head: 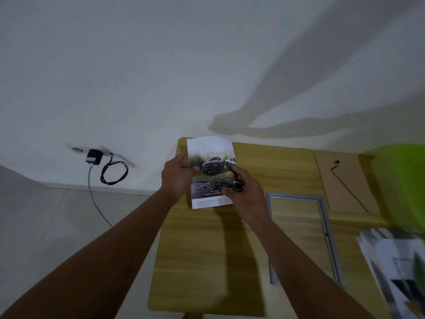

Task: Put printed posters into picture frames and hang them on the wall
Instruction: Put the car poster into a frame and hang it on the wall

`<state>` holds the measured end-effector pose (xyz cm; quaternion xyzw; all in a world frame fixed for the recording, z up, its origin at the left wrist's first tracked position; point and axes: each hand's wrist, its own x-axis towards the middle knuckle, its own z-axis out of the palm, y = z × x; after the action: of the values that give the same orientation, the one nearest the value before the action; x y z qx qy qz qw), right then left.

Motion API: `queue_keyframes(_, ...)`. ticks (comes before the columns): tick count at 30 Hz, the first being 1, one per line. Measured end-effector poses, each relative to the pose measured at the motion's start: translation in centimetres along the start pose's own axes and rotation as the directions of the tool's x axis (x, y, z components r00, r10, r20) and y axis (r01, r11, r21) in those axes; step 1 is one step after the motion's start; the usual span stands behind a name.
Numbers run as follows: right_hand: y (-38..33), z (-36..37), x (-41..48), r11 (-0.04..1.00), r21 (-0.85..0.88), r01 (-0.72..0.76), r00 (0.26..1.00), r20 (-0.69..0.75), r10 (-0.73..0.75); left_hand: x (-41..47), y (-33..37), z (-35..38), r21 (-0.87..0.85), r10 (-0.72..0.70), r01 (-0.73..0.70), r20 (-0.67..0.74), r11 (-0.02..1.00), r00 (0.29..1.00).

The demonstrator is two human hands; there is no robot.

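A person holds one poster [210, 155] with both hands, up over the far left end of a wooden counter [195, 261]. The poster shows a dark truck on rocky ground, with small words near the bottom. The left hand [178, 174] pinches the left edge of the poster, with the thumb on the front. The right hand [245, 188] grips the right side lower down, and the paper bends a little under its fingers. The two hands are close to each other, with the picture between them. On the counter, to the right of the hands, lies a silver picture frame [294, 195] with wood showing through its middle. Behind the frame lies a brown backing board [355, 180] with a thin stand on it. A blurry pile of papers [391, 256] sits at the right edge, near something bright green [400, 176]. On the white wall [115, 65] to the left, a black charger [93, 156] is plugged in, and its white cord [89, 183] hangs down. Dark shadows of the arms fall across the wall.
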<state>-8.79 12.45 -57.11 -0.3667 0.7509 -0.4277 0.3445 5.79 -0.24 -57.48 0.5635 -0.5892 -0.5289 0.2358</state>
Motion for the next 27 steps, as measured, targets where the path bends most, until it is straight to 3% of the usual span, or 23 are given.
queue_keyframes(6, -0.3, -3.4, -2.6, 0.963, -0.269, 0.028, 0.999, 0.040, -0.018, -1.7, 2.4, 0.9, -0.026, 0.058, -0.057, 0.045, 0.998, 0.997)
queue_keyframes(11, -1.5, -5.1, -6.1, 0.969, -0.215, 0.123, 0.992, 0.062, -0.112, -5.6, 5.9, 4.2, -0.001, 0.108, -0.108, 0.043, 0.994, 0.993)
queue_keyframes(14, -1.3, -6.3, -8.2, 0.920, -0.350, 0.174, 0.984, 0.107, -0.145, -7.8, 7.3, 6.3, -0.029, 0.114, -0.113, 0.036, 0.993, 0.993)
queue_keyframes(19, -0.5, -10.3, -10.6, 0.879, -0.443, 0.178, 0.979, -0.009, -0.203, -12.2, 9.9, 10.9, -0.159, 0.111, -0.097, 0.083, 0.982, 0.990)
queue_keyframes(21, 0.2, -12.4, -11.4, 0.900, -0.398, 0.177, 0.969, -0.088, -0.229, -13.4, 10.1, 12.1, -0.130, 0.128, -0.120, 0.056, 0.984, 0.990)
queue_keyframes(24, 1.2, -15.3, -12.2, 0.958, -0.239, 0.158, 0.944, -0.247, -0.217, -14.3, 9.0, 13.2, 0.085, 0.123, -0.122, -0.007, 0.989, 0.992)
queue_keyframes(26, 2.3, -17.1, -12.5, 0.989, -0.098, 0.108, 0.941, -0.310, -0.134, -14.7, 7.6, 13.7, 0.189, 0.002, -0.003, 0.008, 0.982, 1.000)
queue_keyframes(27, 3.0, -17.8, -12.7, 0.996, -0.029, 0.090, 0.945, -0.312, -0.095, -14.8, 6.9, 13.9, 0.156, -0.100, 0.092, 0.041, 0.983, 0.994)
